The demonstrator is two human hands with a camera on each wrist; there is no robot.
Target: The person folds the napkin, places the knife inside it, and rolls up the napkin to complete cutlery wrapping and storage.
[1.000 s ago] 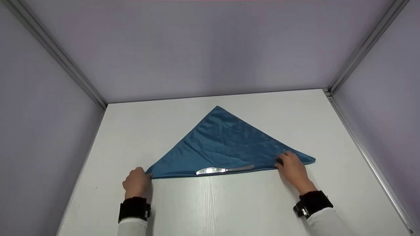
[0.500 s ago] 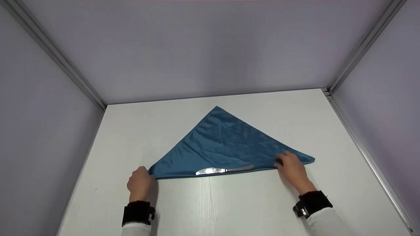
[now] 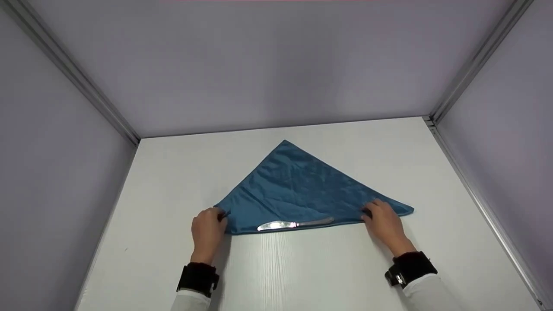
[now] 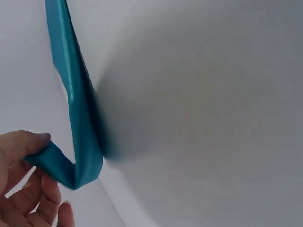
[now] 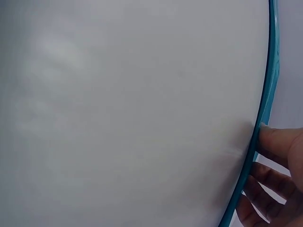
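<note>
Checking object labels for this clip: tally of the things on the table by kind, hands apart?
Cloth napkin, blue, folded to a triangle: 1, the blue napkin
Metal cutlery: 1, the table knife on the napkin's near edge
Total things: 2
Hands: 2, left hand pinching the napkin's left corner, right hand at its right end

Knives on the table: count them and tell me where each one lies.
1. A single silver knife lies along the near edge of the folded blue cloth, between the left hand and the right hand. Anything inside the cloth's folds would be hidden.
</note>
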